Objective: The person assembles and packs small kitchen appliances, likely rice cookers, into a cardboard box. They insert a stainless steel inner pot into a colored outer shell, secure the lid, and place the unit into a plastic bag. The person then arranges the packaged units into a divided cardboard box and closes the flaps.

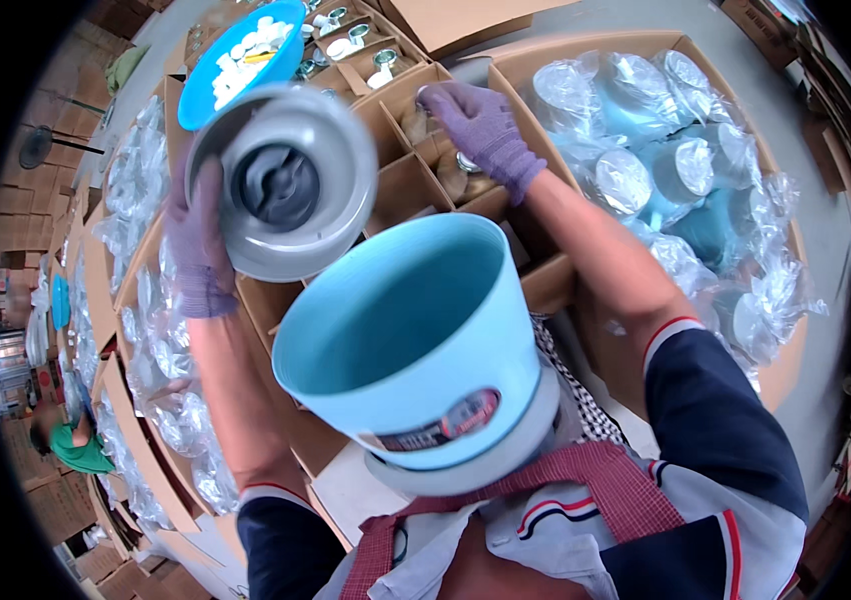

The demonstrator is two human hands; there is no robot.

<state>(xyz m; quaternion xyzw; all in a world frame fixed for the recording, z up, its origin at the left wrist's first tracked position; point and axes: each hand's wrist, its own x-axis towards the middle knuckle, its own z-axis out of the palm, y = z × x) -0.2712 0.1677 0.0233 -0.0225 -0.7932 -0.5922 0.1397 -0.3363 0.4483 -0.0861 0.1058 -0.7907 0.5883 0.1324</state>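
My left hand (201,235), in a purple glove, grips the rim of a round grey lid-like piece (345,190) with a dark knob or dial (281,187) in its middle; the piece is slightly blurred. Just in front of my chest is a light blue bucket-shaped container (475,350), open at the top and tilted, with a dark label and a pale lower part. Farther off, my gloved right hand (483,135) reaches over a cardboard box with dividers (400,180). Its fingers are curled at a compartment; whatever is between them is hidden. A rounded piece with a metal top (465,165) lies below it.
A blue basin (195,95) of small white pieces rests at the far left of the divided box. On the right, a carton (680,45) holds several plastic-wrapped light blue containers (690,165). More wrapped goods (160,330) fill cartons at left. A person in green (83,445) is farther left.
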